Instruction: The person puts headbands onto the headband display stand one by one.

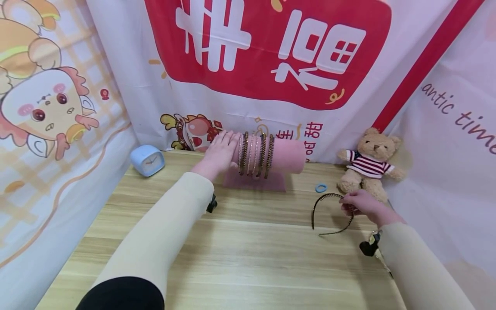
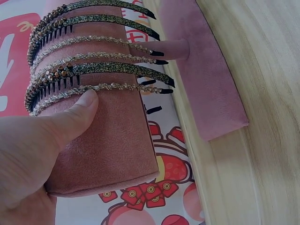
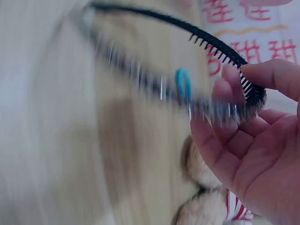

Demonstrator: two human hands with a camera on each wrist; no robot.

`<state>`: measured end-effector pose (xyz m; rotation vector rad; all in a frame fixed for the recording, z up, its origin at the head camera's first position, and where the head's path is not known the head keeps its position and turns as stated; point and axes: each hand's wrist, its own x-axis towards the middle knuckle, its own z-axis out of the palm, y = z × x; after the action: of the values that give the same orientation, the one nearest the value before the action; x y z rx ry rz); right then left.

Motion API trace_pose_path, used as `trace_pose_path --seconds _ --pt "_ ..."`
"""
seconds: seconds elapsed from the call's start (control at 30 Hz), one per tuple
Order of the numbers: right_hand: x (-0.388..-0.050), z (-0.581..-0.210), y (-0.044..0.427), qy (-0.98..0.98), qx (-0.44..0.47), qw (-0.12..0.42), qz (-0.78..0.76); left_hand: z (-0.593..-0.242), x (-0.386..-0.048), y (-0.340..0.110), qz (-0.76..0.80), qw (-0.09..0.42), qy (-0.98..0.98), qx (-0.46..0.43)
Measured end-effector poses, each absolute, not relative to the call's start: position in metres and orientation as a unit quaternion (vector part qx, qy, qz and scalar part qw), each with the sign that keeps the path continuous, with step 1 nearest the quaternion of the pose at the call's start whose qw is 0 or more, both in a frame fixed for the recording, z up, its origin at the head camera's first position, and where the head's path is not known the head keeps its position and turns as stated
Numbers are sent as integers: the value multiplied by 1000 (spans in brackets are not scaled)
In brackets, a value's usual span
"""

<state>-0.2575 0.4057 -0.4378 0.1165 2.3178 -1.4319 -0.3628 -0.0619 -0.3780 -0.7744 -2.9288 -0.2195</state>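
Observation:
A pink plush headband stand (image 1: pixel 288 156) stands at the back of the table, its padded roll wearing several headbands (image 2: pixel 117 69), some black with glittery bands, some thin and beaded. My left hand (image 1: pixel 221 151) grips the roll's left end, fingers over the top; in the left wrist view the thumb (image 2: pixel 84 103) touches the outermost beaded headband. Away to the right, my right hand (image 1: pixel 363 204) pinches a black toothed headband (image 3: pixel 213 41) between thumb and fingers by its curved middle. Its ends point left in the head view; its sparkly side is blurred in the right wrist view.
A small blue ring-shaped band (image 1: pixel 320 188) lies near the held headband. Behind the right hand sits a teddy bear (image 1: pixel 371 161) in a striped shirt. A blue clock (image 1: pixel 147 160) stands at the back left. Printed cloth (image 1: pixel 267 90) hangs behind the wooden table (image 1: pixel 248 267).

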Motion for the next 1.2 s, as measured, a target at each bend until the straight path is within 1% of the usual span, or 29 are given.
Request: trace_pose_path --seconds 0.17,0.33,0.43,0.6,0.87,1.2 --pt "-265 -425 391 762 48 234 -602 -379 -365 -63 -73 51 -962 -258" --pt "-276 -412 376 693 13 243 -679 -380 -365 -63 -75 51 -962 -257" --pt "-282 -405 368 650 -5 228 -725 -381 -367 -63 -78 45 -962 -256" --pt "-294 -390 349 611 -9 177 -771 -381 -367 -62 -75 43 -964 -252" --pt "-311 -368 320 585 25 111 -803 -381 -366 -62 -69 37 -965 -252" --pt "-331 -355 285 561 56 60 -824 -381 -365 -62 -70 41 -966 -245"
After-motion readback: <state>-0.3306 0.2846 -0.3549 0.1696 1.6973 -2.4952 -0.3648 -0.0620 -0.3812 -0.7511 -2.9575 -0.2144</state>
